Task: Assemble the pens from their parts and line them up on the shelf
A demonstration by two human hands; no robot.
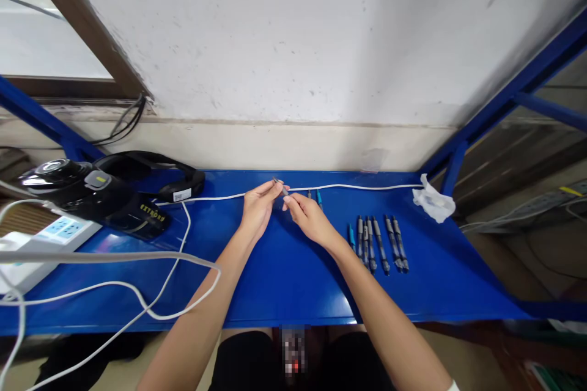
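Above the middle of the blue tabletop, my left hand is closed on one end of a small pen with a grey grip. The thumb and fingers of my right hand pinch the same pen from the other side. Fingers hide most of the pen, so I cannot tell whether its parts are joined. Just beyond my right hand, a teal pen and a slim brownish piece lie partly covered. To the right, another teal pen lies beside several dark pens with grey grips.
A white cable runs along the back of the blue table. Crumpled white plastic lies at the right. On the left are a black bottle, black headphones, a power strip and looping cables.
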